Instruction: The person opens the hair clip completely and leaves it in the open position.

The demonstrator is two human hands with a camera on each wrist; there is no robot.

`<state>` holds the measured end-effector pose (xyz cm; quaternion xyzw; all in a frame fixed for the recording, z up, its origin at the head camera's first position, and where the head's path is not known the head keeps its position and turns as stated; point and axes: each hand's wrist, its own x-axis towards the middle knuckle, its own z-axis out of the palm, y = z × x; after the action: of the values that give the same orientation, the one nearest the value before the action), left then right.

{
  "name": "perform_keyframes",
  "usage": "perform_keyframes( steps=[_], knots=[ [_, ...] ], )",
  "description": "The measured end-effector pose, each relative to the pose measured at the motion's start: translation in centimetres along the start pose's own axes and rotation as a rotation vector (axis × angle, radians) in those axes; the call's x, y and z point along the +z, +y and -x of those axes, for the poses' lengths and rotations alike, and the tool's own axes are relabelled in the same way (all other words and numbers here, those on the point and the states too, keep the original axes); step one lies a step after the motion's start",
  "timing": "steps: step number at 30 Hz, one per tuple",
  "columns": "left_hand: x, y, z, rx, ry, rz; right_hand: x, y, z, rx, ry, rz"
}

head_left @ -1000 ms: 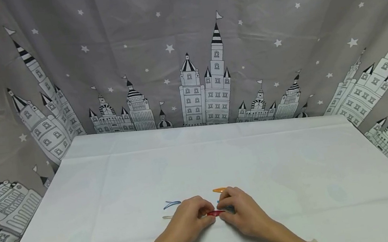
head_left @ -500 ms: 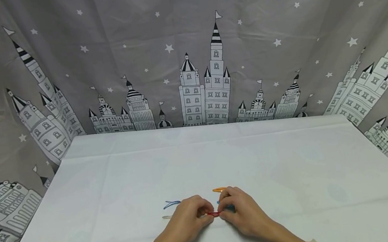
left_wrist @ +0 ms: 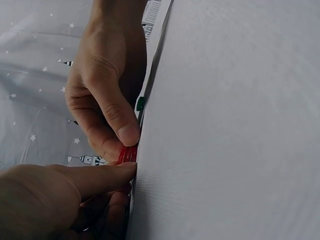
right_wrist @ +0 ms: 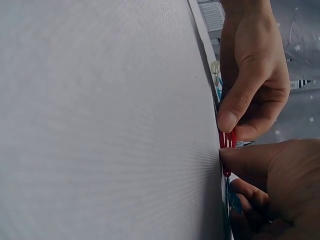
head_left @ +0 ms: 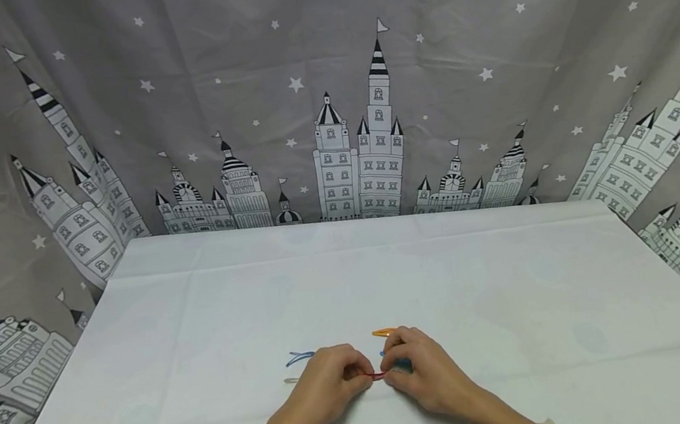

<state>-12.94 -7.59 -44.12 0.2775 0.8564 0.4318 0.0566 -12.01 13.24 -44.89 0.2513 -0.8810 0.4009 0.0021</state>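
Observation:
Between my two hands is a red snap hair clip (head_left: 378, 377), held low over the white tabletop. My left hand (head_left: 330, 384) pinches its left end between thumb and fingers. The thumb and index finger of my right hand (head_left: 424, 373) grip the other end. In the left wrist view the red clip's (left_wrist: 128, 154) slim parallel bars show between the thumbs. The right wrist view shows one rounded tip of the red clip (right_wrist: 228, 173) sticking out below my right thumb. Fingers cover much of the clip's ends.
An orange hair clip (head_left: 384, 332) lies just beyond my right hand. A blue clip (head_left: 404, 363) is partly hidden under that hand. Left of my left hand lie a forked blue clip (head_left: 300, 356) and a pale clip (head_left: 291, 380). A grey castle-print curtain (head_left: 270, 71) hangs behind the table.
The red clip has turned or flexed slightly between the fingers and now shows as a thinner, curved line. Both hands stay nearly in place.

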Motion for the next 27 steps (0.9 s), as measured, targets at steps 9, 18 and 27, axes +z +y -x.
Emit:
perform_keyframes(
  steps=[9,18,27],
  knots=[
    [-0.09,0.04,0.0,-0.008,-0.014,0.001,-0.12,-0.11,0.02,0.006,-0.006,-0.001],
    [-0.32,0.21,-0.19,-0.037,-0.023,-0.034,-0.23,0.03,-0.21,-0.004,-0.013,-0.021],
    [-0.35,-0.16,0.0,-0.018,-0.02,0.012,-0.27,0.17,-0.11,0.003,-0.011,-0.066]
  ],
)
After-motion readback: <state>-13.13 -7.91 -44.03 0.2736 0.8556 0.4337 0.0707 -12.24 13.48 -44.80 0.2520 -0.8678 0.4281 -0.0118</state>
